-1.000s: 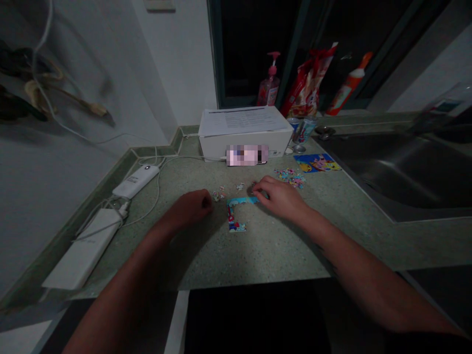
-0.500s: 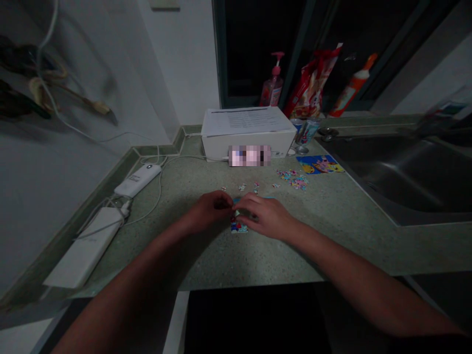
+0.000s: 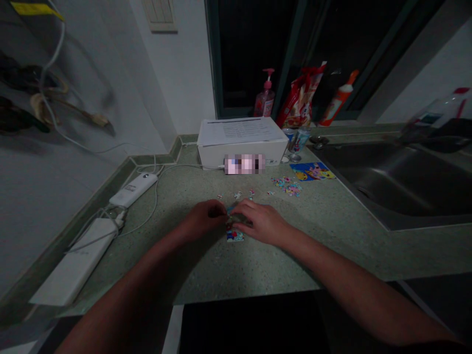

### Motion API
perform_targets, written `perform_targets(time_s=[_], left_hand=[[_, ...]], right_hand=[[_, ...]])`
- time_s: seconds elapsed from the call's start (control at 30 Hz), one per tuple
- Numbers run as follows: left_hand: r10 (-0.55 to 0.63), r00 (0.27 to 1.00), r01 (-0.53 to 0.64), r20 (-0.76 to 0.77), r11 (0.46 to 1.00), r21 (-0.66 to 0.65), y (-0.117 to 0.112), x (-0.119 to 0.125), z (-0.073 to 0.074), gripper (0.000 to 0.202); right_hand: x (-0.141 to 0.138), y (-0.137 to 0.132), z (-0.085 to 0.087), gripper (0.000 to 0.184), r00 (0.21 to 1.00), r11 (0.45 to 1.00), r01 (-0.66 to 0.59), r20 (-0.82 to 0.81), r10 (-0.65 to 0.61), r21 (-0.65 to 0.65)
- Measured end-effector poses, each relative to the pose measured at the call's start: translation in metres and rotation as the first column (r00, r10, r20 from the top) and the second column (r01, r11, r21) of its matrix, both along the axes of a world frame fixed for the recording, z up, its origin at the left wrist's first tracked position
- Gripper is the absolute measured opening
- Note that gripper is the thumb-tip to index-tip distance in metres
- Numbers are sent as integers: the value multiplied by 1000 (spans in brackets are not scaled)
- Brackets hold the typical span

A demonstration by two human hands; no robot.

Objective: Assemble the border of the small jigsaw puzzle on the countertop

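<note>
A partly joined strip of jigsaw pieces lies on the green speckled counter. Both hands meet over it. My left hand is curled, its fingertips pinched at the strip's upper left part. My right hand lies over the strip's top, fingers bent and pressing on the pieces. Whether either hand holds a loose piece is hidden. A few loose pieces lie just beyond my hands, and a small heap of pieces lies farther right.
A white box with a paper on top stands at the back. A colourful picture card lies beside the steel sink. White power packs with cables lie at left. Bottles and a red bag stand by the window.
My right hand came left from the strip's right end and my left hand moved right, so both now meet over the joined pieces. The camera tipped slightly.
</note>
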State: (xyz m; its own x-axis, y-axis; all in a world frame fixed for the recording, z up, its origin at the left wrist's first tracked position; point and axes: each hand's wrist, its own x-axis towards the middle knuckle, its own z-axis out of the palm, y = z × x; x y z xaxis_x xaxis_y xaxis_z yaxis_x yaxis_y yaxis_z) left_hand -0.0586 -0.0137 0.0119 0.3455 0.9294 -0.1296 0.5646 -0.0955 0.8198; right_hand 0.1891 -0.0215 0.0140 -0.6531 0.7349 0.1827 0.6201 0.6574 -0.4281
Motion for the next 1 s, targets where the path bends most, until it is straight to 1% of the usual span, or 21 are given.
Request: perform_targets(time_s=[0.07, 0.13, 0.2, 0.3, 0.37, 0.47, 0.57, 0.67, 0.77, 0.87, 0.93, 1.0], left_hand=[[80, 986, -67, -145, 993, 93, 3, -8, 4, 9], [170, 938, -115, -302, 974, 193, 5, -17, 9, 14], [229, 888, -133, -398, 958, 254, 7, -26, 12, 16], [197, 876, -97, -440, 966, 240, 9, -32, 13, 18], [159, 879, -60, -451, 973, 225, 9, -32, 12, 20], [146, 869, -32, -473, 970, 240, 10, -30, 10, 21], [170, 847, -32, -503, 962, 271, 10, -28, 11, 19], [179, 864, -26, -470, 949, 314, 9, -21, 10, 17], [95, 907, 38, -409, 952, 305, 4, -9, 8, 15], [-11, 914, 134, -406, 952, 276, 0, 2, 7, 17], [-21, 904, 152, -426, 949, 276, -1, 4, 9, 17], [22, 893, 117, -450, 953, 279, 0, 0, 11, 16]], right_hand=[[6, 6, 0, 20, 998, 998, 55, -5, -55, 23], [14, 14, 0, 19, 991, 990, 131, -12, -130, 46], [25, 23, 1, 19, 978, 976, 210, -8, -210, 61], [39, 37, 0, 21, 951, 950, 308, 25, -310, 60], [43, 44, -2, 22, 940, 941, 335, 45, -338, 51], [38, 51, -3, 23, 941, 945, 323, 81, -327, 57], [21, 59, -2, 26, 949, 959, 275, 142, -282, 73], [4, 67, 1, 30, 953, 975, 212, 204, -222, 72], [-8, 73, 2, 30, 946, 978, 196, 249, -208, 74], [-13, 74, 2, 28, 939, 976, 203, 267, -218, 80], [-14, 73, 2, 28, 938, 975, 203, 268, -220, 90], [-13, 72, 3, 28, 940, 974, 201, 261, -221, 100]])
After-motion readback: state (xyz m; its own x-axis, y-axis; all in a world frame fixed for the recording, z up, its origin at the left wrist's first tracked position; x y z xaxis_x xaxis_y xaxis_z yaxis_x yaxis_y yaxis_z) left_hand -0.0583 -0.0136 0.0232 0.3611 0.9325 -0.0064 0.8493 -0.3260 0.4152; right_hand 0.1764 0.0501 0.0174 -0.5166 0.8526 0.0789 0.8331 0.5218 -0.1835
